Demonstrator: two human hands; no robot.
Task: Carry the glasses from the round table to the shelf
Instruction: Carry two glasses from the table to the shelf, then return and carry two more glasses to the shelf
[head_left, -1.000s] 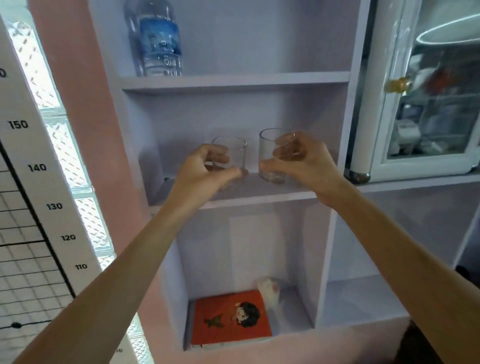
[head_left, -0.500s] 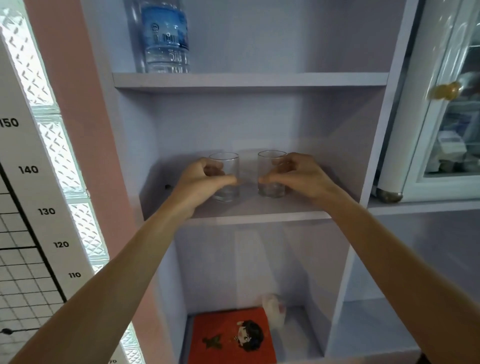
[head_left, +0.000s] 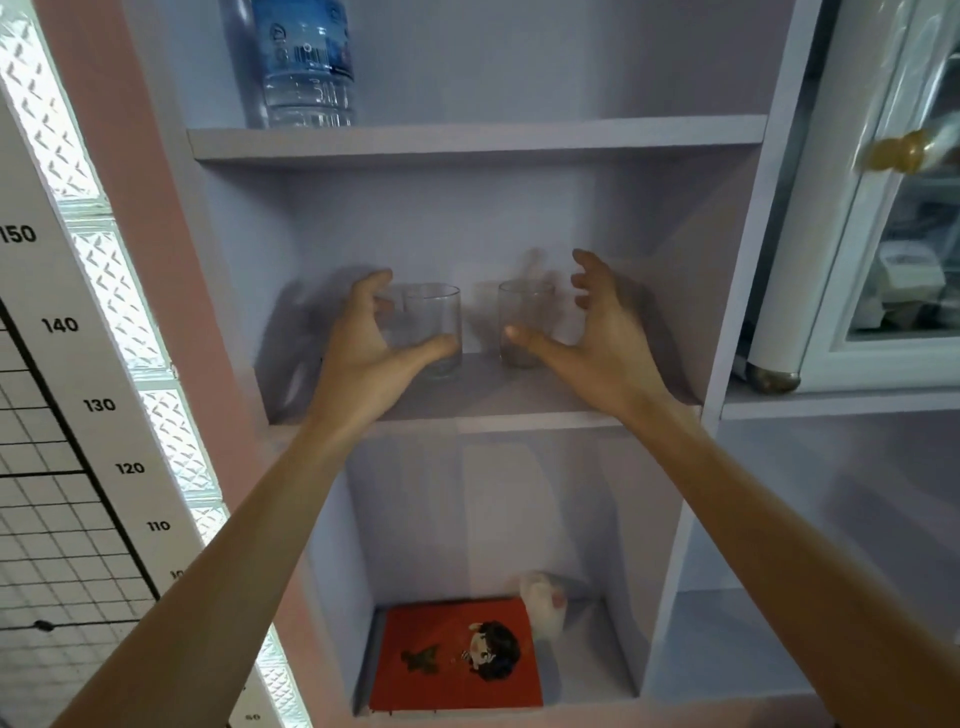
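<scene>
Two clear glasses stand upright side by side on the middle shelf board (head_left: 519, 400) of a pale lilac shelf unit. The left glass (head_left: 434, 327) has my left hand (head_left: 366, 353) curved around its left side, fingers spread, thumb near its base; whether skin touches glass I cannot tell. The right glass (head_left: 522, 322) stands free, with my right hand (head_left: 597, 338) open just to its right, thumb pointing toward its lower part and fingers apart.
A water bottle (head_left: 306, 62) stands on the board above. A red book (head_left: 457, 654) and a small white object (head_left: 543, 603) lie in the compartment below. A white glass-door cabinet (head_left: 878, 218) is at right, a height chart (head_left: 78, 395) at left.
Both hands held the glasses and set them on the middle shelf; now the fingers have spread and the right hand has come off its glass. The view has moved closer.
</scene>
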